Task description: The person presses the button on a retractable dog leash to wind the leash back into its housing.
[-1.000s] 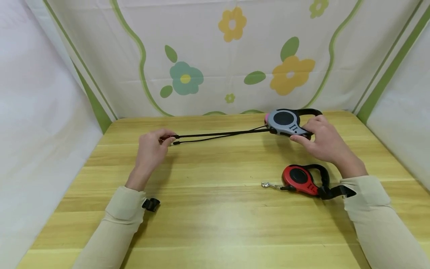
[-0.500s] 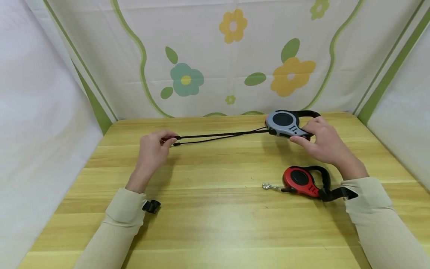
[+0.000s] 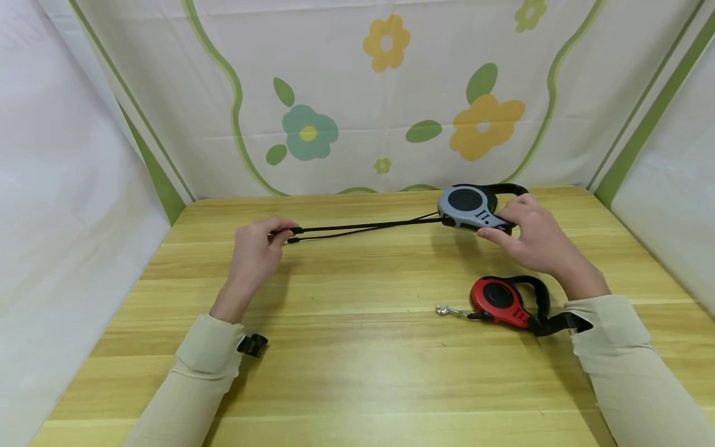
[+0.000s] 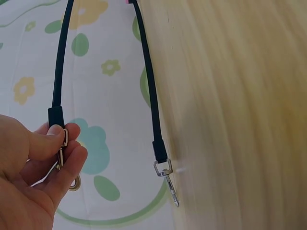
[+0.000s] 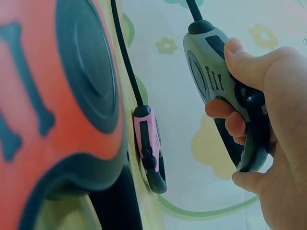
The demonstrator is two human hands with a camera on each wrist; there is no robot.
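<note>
My right hand (image 3: 505,225) grips the handle of a grey retractable leash (image 3: 466,206), held just above the wooden table (image 3: 357,372) at the back right. In the right wrist view the fingers (image 5: 230,122) curl round the grey leash's (image 5: 206,72) black handle. Its black cord (image 3: 368,224) runs left to my left hand (image 3: 276,234), which pinches the metal clip (image 4: 62,151). A second black cord ends in a loose clip (image 4: 166,175) on the table. It comes from a pink leash (image 5: 149,143) lying behind the grey one.
A red retractable leash (image 3: 499,300) lies on the table near my right forearm, its small metal clip (image 3: 443,308) pointing left. A flowered cloth (image 3: 385,93) hangs behind the table, and white cloth walls stand on both sides.
The grey leash has shifted slightly left and now hides the pink one in the head view. My left hand has edged right, still pinching the clip.
</note>
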